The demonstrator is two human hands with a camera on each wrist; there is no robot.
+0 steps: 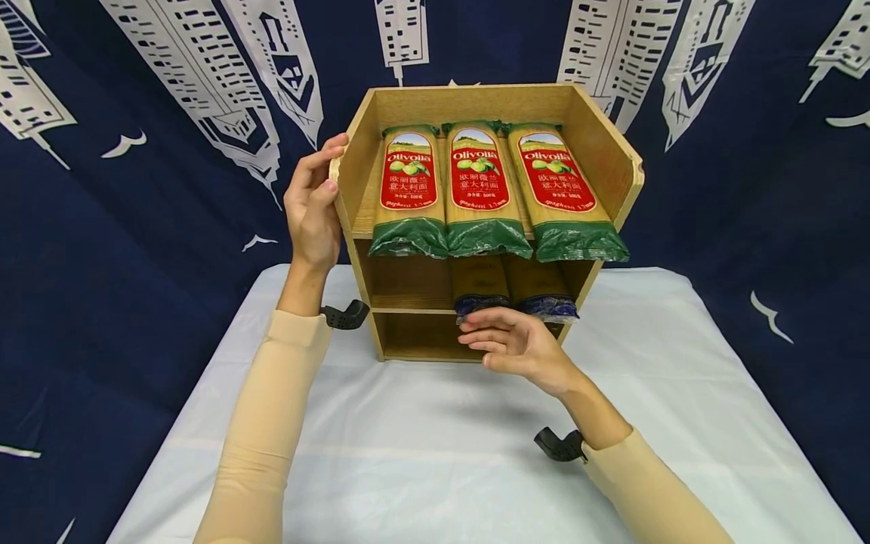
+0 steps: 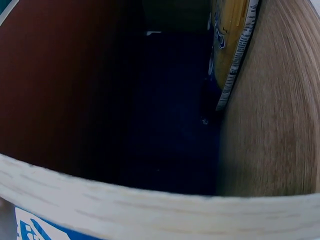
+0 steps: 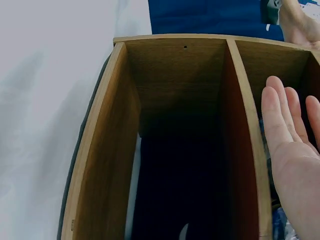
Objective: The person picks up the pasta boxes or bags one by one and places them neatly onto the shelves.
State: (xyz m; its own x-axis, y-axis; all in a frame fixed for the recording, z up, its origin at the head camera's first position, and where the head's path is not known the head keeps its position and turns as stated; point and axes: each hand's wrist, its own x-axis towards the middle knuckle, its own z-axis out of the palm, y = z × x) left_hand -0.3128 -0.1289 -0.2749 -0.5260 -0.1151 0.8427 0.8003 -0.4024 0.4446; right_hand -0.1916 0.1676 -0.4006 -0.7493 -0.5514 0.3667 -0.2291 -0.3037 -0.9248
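Observation:
A small wooden shelf point(image 1: 414, 95) stands on the table. My left hand point(image 1: 315, 208) holds its upper left side edge, with bent fingers and the thumb against the wood. On the top tier lie a left spaghetti pack point(image 1: 409, 181), a middle spaghetti pack point(image 1: 479, 177) and a right spaghetti pack point(image 1: 557, 177), all with red labels and green ends. Two blue-ended packs, one left point(image 1: 479, 283) and one right point(image 1: 540, 287), lie on the middle tier. Just in front of them is my right hand point(image 1: 519, 347), its fingers extended and holding nothing.
White cloth point(image 1: 408, 453) covers the table. Behind it hangs a navy curtain point(image 1: 170, 227) with white building prints. The shelf's bottom compartment point(image 3: 175, 90) shows bare wooden walls in the right wrist view. Each wrist carries a black camera mount.

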